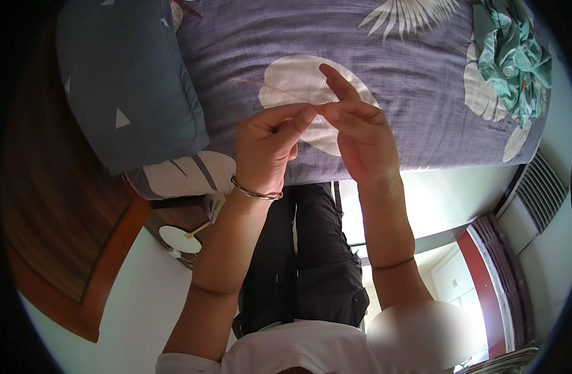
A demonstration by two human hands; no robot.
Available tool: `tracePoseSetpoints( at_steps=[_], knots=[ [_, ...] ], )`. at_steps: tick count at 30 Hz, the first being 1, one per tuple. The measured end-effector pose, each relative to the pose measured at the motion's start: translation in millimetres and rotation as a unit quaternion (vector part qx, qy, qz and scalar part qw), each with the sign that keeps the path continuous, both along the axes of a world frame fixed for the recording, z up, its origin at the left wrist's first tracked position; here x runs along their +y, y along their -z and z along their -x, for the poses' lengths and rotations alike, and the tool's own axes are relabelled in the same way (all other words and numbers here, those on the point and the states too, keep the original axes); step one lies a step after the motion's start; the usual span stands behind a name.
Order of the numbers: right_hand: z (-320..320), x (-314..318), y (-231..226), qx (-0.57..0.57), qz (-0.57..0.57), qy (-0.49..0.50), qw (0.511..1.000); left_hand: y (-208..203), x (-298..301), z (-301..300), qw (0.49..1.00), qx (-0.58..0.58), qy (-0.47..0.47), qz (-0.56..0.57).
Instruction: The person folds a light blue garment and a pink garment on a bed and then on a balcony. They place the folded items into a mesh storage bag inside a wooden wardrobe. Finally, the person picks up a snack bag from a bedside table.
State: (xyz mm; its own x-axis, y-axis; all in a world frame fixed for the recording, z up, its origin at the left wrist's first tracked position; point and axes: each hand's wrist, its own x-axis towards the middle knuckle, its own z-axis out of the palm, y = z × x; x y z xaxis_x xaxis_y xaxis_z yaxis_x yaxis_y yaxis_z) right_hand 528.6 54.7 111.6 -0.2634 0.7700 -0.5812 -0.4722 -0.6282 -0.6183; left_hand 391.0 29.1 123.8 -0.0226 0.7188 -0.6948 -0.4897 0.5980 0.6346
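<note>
Over the bed, my left hand (268, 142) and my right hand (368, 138) meet at the fingertips. The left thumb and forefinger are pinched together, and a bracelet circles that wrist. On the right, thumb and forefinger also close at the meeting point, while another finger points up and away. A thin pinkish strand (267, 86), like a thread, slants up to the left from the pinched fingertips. Its end between the fingers is too small to make out. Beneath the hands spreads a purple bedsheet (236, 56) with pale leaf shapes.
A dark blue-grey pillow (136, 81) with white triangles lies at the left, beside a brown wooden headboard (61, 187). Crumpled green cloth (513, 62) rests at the far right of the bed. A round white object (180, 239) stands low on the left.
</note>
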Motion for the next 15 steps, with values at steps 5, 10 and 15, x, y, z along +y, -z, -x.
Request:
tracePoseSetpoints(
  at_steps=[5,10,15],
  knots=[
    [7.7,0.1,-10.5,-0.143,-0.067,-0.067,0.985,-2.9,-6.9,6.9,1.0,-0.007,-0.022,0.011],
    [9.5,-3.5,-10.3,-0.329,-0.187,-0.153,0.913,-0.2,-14.5,9.8,1.0,0.024,-0.013,-0.003],
    [14.9,-7.1,-14.0,-0.483,-0.304,-0.201,0.796,2.6,-21.1,6.6,0.998,0.066,-0.014,-0.001]
  ],
)
